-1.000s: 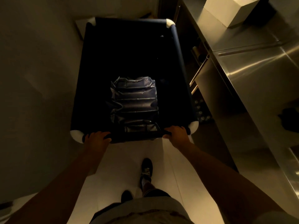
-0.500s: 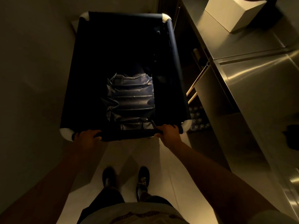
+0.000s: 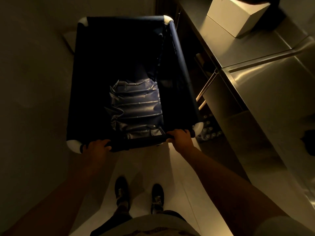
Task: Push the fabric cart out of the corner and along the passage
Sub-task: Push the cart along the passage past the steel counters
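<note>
Nearest the camera, two dark shoes (image 3: 139,195) are planted on the pale floor (image 3: 173,167), directly behind the cart. Just ahead, the left hand (image 3: 98,148) and the right hand (image 3: 179,137) are set on the near rail (image 3: 139,141) of the fabric cart (image 3: 119,65), one toward each end; the fingers of both are curled over and closed around that rail, at about equal reach. From the hands the cart's long axis runs straight away, with its far end close to the wall. A crumpled plastic liner (image 3: 136,106) lies in the cart's near half. The cart's right side passes just beside the steel table (image 3: 255,79), on which a white box (image 3: 237,16) stands, while the left side is flanked by a plain wall (image 3: 34,82). The passage is judged narrow, so a straight push is called for.
</note>
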